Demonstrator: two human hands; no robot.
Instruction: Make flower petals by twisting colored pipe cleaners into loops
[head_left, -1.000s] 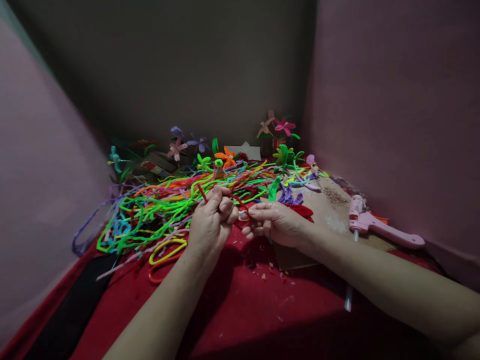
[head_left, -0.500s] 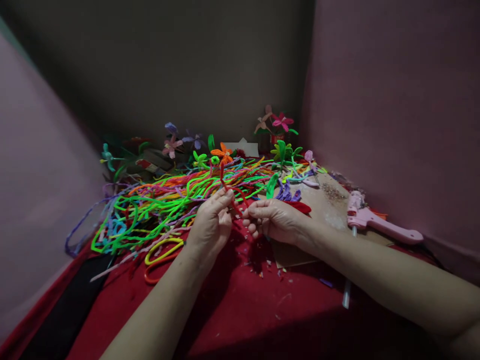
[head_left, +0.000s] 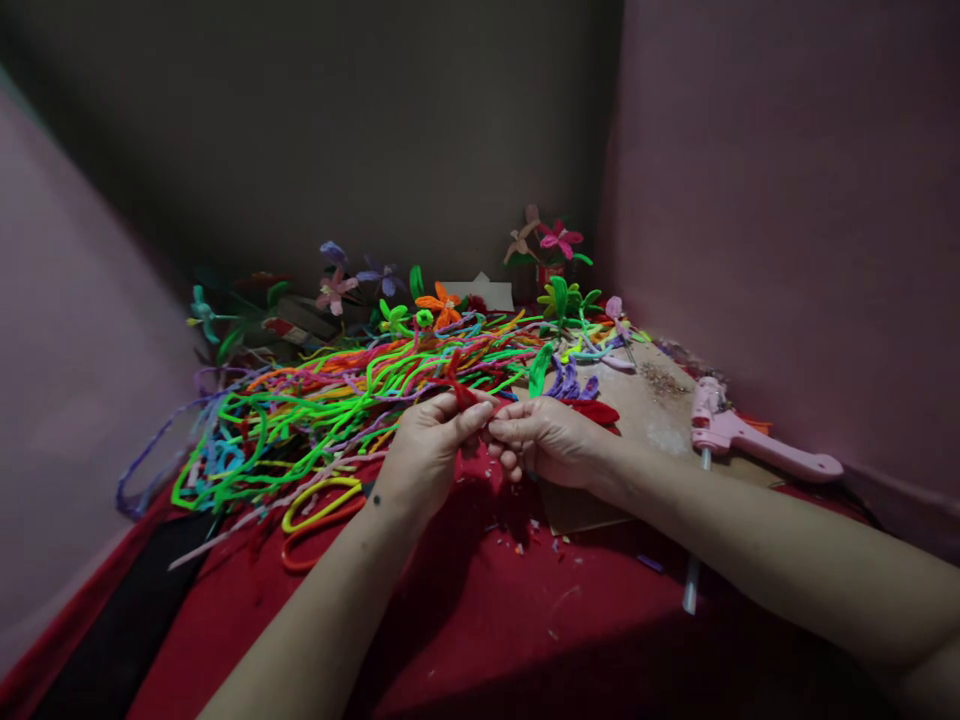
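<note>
A red pipe cleaner (head_left: 459, 385) is bent and sticks up from between my hands. My left hand (head_left: 437, 435) pinches it between thumb and fingers. Close beside it, my right hand (head_left: 544, 438) has thumb and forefinger pressed together at the pipe cleaner's lower end, most of which the fingers hide. Behind them spreads a heap of coloured pipe cleaners (head_left: 322, 425), bright green ones on top. Just past my right hand lie red petal-like loops (head_left: 596, 411) and purple loops (head_left: 571, 382).
A pink glue gun (head_left: 765, 445) with a clear glue stick lies at right on a brown board (head_left: 652, 400). Scissors with yellow and orange handles (head_left: 322, 505) rest left of my left wrist. Pipe-cleaner flowers (head_left: 441, 305) stand along the back. Small scraps dot the red cloth (head_left: 510, 620).
My left thumb has moved right, closer to my right fingertips. The red pipe cleaner's upright end now sits lower and more folded. The view has shifted slightly.
</note>
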